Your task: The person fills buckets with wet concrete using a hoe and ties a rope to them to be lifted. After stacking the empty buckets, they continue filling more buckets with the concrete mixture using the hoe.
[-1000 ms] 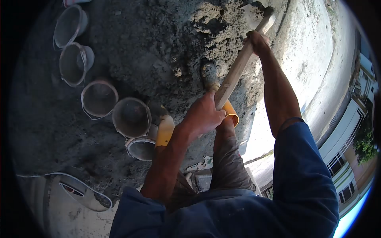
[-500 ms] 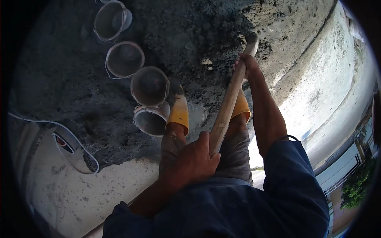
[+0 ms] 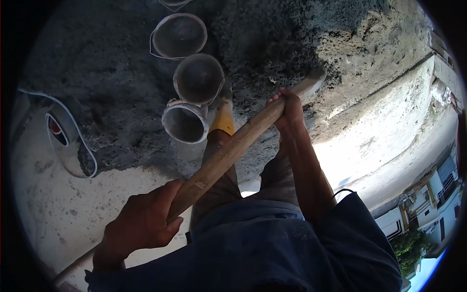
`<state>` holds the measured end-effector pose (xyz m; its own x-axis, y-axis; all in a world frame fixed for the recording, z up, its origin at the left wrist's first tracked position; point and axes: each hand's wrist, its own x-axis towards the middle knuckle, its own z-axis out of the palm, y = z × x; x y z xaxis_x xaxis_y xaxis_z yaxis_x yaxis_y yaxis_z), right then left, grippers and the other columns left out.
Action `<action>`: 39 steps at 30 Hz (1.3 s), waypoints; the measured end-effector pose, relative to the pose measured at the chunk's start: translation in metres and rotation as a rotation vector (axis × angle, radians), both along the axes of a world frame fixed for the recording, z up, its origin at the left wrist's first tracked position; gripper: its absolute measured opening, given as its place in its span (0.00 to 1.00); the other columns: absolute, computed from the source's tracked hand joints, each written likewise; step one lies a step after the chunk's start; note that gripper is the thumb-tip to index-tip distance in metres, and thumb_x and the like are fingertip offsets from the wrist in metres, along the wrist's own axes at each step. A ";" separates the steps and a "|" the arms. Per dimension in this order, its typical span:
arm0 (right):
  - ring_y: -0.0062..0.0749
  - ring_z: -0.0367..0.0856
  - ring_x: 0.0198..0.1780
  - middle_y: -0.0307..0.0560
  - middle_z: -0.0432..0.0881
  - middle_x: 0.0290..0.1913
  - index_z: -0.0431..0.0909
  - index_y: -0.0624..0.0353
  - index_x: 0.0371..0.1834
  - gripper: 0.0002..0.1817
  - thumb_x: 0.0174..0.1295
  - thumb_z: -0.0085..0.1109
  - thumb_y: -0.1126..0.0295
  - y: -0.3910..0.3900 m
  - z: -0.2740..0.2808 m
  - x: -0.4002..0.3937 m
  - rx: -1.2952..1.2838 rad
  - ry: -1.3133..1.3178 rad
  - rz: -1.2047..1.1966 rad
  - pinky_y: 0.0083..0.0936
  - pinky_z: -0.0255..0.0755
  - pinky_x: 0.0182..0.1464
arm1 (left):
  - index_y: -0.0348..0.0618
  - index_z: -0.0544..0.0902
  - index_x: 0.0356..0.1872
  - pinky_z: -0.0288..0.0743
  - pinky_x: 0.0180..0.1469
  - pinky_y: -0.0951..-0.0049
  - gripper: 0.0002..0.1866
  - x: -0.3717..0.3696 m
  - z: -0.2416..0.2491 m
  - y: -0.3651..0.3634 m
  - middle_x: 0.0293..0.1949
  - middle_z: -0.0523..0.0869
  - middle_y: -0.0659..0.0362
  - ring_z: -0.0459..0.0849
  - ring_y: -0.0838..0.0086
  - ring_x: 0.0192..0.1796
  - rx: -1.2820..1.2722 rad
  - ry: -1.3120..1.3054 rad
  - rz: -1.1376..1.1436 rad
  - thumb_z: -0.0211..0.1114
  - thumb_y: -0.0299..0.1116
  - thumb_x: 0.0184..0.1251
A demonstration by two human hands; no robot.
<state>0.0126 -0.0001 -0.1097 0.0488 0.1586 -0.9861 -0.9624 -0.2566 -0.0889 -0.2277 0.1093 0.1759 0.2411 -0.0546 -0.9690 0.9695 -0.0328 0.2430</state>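
A thick wooden handle (image 3: 228,153) runs diagonally across the front of my body, from lower left to upper right. My left hand (image 3: 146,221) grips it near its lower end, thumb along the wood. Farther up, my right hand (image 3: 291,109) is wrapped round the same handle. The handle's far end reaches a greyish, mud-coated part (image 3: 315,80) over the dark, wet-looking ground mix (image 3: 272,53). What lies beyond that part cannot be made out.
Several buckets stand in a line ahead, among them a near one (image 3: 186,123), a middle one (image 3: 199,78) and a farther one (image 3: 180,35). A pale hose (image 3: 73,114) curls at left. A yellow boot (image 3: 224,119) shows below me. Sunlit concrete (image 3: 384,136) lies right.
The handle has swung to a flatter slant. My left hand has moved left and down with its lower end; my right hand has shifted slightly left and down. The view has turned, shifting the buckets.
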 end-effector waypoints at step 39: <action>0.27 0.70 0.22 0.39 0.67 0.21 0.63 0.55 0.28 0.06 0.60 0.48 0.74 -0.037 -0.111 0.035 0.044 0.071 0.127 0.23 0.71 0.26 | 0.37 0.68 0.60 0.76 0.40 0.69 0.37 -0.014 -0.096 -0.031 0.40 0.80 0.49 0.82 0.68 0.37 -0.385 -0.091 0.531 0.73 0.37 0.46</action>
